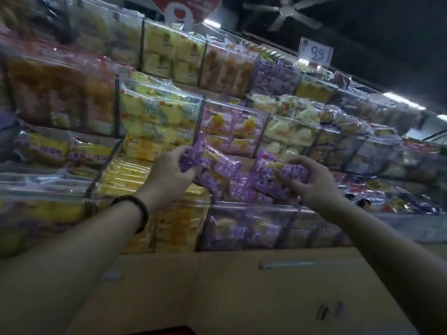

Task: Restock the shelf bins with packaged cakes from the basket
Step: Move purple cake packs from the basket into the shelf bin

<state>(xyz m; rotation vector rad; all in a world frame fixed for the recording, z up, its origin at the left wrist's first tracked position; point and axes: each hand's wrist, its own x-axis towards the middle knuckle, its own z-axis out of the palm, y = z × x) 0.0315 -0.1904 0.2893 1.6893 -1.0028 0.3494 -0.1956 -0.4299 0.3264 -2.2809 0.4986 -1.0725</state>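
Both my hands reach up to a clear shelf bin (pixel 251 209) that holds purple-wrapped packaged cakes. My left hand (pixel 169 175), with a dark bead bracelet on its wrist, grips one purple cake pack (pixel 217 165) by its left end. My right hand (pixel 314 184) holds another purple cake pack (pixel 290 171) just to the right, over the same bin. More purple packs (pixel 242 189) lie piled in the bin beneath them. The basket is not in view.
Tiers of clear bins hold yellow cakes (pixel 157 112), pink packs (pixel 232 131) and pale packs (pixel 290 136). A beige cabinet front (pixel 242 286) runs below the shelves. A price sign (pixel 315 53) hangs at the top right.
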